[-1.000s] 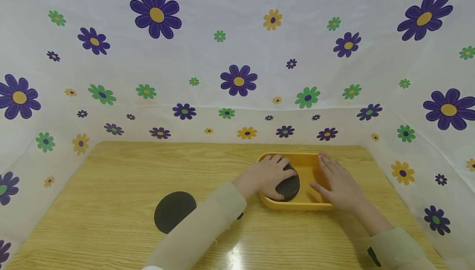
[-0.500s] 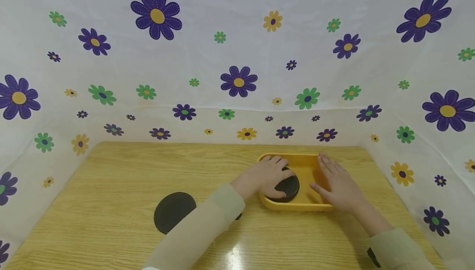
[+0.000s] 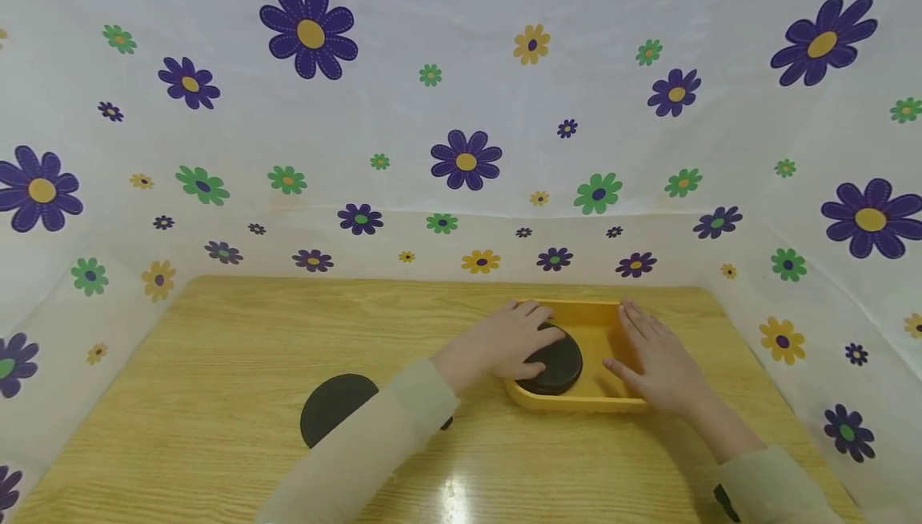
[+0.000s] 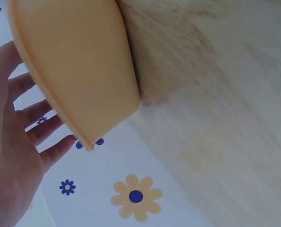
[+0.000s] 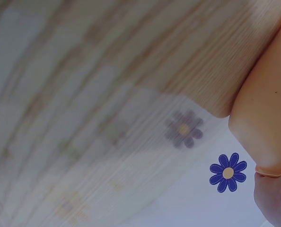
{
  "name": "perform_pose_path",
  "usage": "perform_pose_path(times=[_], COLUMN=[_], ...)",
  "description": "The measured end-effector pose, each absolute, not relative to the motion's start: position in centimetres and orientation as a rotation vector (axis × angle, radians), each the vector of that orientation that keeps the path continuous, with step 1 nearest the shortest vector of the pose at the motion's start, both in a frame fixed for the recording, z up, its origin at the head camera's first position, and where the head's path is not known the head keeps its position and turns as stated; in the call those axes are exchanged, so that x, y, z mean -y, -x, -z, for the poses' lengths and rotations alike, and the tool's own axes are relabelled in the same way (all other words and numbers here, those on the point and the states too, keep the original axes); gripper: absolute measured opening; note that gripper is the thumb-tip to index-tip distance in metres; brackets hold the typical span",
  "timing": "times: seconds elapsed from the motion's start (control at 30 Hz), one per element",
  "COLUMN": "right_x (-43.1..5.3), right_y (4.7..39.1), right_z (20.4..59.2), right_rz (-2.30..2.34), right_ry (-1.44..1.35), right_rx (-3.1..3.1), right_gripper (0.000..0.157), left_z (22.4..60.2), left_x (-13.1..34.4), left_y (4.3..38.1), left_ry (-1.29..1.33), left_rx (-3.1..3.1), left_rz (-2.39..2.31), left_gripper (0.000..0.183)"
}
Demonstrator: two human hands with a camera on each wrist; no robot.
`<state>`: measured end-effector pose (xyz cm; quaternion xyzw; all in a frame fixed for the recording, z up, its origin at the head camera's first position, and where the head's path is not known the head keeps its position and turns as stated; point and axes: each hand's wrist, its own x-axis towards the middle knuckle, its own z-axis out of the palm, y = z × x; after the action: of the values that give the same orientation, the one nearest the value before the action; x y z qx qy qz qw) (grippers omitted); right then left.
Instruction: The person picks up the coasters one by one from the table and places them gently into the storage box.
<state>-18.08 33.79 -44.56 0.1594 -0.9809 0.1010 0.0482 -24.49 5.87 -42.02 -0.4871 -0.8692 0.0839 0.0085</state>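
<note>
In the head view a yellow tray (image 3: 594, 404) stands on the table to the right. A thick black disc (image 3: 558, 364) lies in the tray's left end. My left hand (image 3: 507, 340) is over the tray's left end, its spread fingers and thumb lying over the disc's left part. In the left wrist view, loosely spread left fingers (image 4: 36, 113) show by the tray's rim. My right hand (image 3: 659, 356) rests at the tray's right end with straight fingers. Only a bit of the right hand (image 5: 275, 198) shows beside the tray's rim in the right wrist view.
A second, flat black disc (image 3: 338, 406) lies on the wooden table (image 3: 302, 324) to the left, partly covered by the left sleeve (image 3: 374, 436). A white flowered cloth (image 3: 403, 124) encloses the table at the back and sides.
My left hand has loosened and slid left off part of the black disc, which now lies flatter and shows more of its top. The right hand and tray stay put.
</note>
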Motion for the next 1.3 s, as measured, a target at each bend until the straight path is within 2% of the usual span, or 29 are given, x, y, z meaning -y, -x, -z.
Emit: perform_pose_path(times=[0.4,0.9,1.3], right_x=[-33.8,-33.7,-33.9], right_y=[17.8,17.7,17.9], right_z=[44.5,44.6,44.7], right_rz=[-0.303,-0.333,-0.32], right_ry=[-0.49,-0.48,-0.493], right_rx=[2.979,2.982,2.967], right_gripper=[0.09,0.09,0.09], left_z=[40.6,39.7,40.4], left_x=[-3.4,2.2,6.9], left_y=[23.1,21.3,19.9], left_ry=[1.532,1.474,1.431], left_rx=[2.612,2.547,2.621], left_rz=[-0.366,-0.352,-0.234], left_gripper=[0.059,0.059,0.06])
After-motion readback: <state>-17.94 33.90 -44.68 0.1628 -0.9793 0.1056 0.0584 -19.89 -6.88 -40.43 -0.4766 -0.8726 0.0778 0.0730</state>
